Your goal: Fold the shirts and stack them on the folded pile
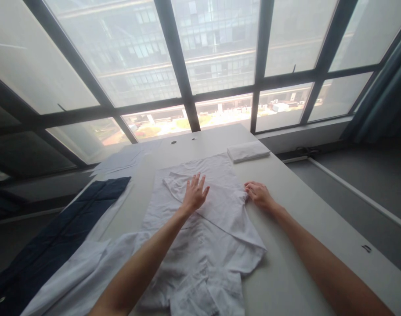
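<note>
A white shirt (216, 224) lies spread on the white table, wrinkled, with parts of it folded over and one long piece reaching to the lower left. My left hand (195, 193) rests flat on its upper middle, fingers spread. At the shirt's right edge is my right hand (258, 194), its fingers curled and closed on the fabric there. Beyond it, near the table's right side, sits a folded white cloth (248, 151).
Dark blue trousers (75, 224) lie along the left of the white table (286, 267), partly beside white fabric. Flat white sheets (121, 159) are at the far left corner. Large framed windows (220, 44) stand behind the table. A curtain (378, 96) hangs at right.
</note>
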`<state>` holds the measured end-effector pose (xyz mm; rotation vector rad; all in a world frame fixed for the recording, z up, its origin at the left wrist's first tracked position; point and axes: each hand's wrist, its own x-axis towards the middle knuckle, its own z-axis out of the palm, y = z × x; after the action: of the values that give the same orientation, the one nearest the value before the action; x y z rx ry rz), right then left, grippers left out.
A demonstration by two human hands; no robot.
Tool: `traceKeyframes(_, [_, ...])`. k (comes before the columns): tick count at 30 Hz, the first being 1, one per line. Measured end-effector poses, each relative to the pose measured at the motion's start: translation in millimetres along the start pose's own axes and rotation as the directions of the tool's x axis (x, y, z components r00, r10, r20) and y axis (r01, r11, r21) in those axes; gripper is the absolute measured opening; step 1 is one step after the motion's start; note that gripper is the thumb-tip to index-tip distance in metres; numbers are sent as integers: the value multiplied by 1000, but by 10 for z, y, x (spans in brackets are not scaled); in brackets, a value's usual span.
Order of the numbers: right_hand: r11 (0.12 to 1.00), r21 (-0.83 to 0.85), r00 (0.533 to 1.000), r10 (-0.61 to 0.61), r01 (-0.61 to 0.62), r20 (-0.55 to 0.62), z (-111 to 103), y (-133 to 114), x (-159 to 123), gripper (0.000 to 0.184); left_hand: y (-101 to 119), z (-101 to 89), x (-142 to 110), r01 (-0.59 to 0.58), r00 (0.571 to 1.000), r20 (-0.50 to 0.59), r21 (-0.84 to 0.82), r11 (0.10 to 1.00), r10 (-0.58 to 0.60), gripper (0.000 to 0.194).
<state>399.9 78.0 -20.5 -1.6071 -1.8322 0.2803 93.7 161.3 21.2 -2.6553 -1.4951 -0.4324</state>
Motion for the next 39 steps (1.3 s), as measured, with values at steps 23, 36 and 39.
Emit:
traceKeyframes(23, [1000, 3, 1000, -6, 6, -15, -42, -74, -37, 9, 1336, -308, -840, -684, 557, 208, -435, 586, 804, 76])
traceKeyframes(36, [1000, -5, 1000, -13, 13, -9, -48, -68, -32, 11, 1298, -251, -935, -664, 701, 4, -363, 654, 713, 32])
traceKeyframes(39, [1000, -2, 1000, -13, 13, -14, -52, -80, -33, 11, 1231, -234, -916, -709, 677, -27, -292, 642, 735, 17])
